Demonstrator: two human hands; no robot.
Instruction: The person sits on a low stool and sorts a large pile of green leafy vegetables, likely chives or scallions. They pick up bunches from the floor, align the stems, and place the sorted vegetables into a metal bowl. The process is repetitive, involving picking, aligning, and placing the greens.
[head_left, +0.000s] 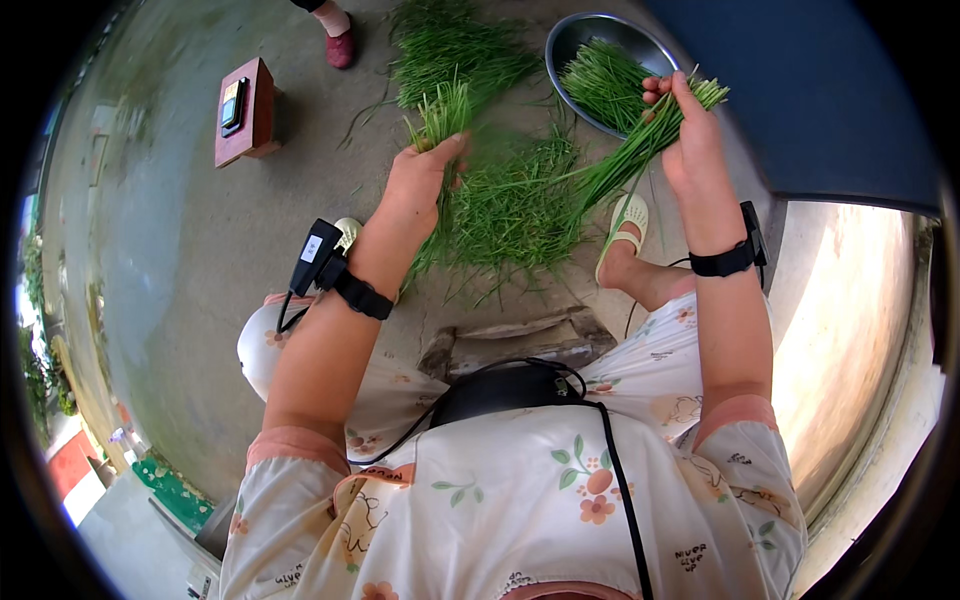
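My left hand (427, 169) grips a bunch of long green leafy stalks (446, 112), with pale cut ends pointing up and away from me. Another bunch (637, 154) lies in my right hand (690, 131), its pale ends at the upper right and its leaves hanging toward the floor. Loose green stalks (517, 217) are heaped on the floor between my feet. Behind my right hand is a metal basin (559, 79) holding more stalks (604, 82). Beyond my left hand a larger pile of stalks (457, 52) spreads over the floor.
A small wooden stool (262, 112) at the left carries a phone (232, 105). Another person's foot in a red shoe (340, 49) shows at the top. A low wooden seat frame (517, 341) is between my legs. A dark blue surface (817, 97) fills the upper right.
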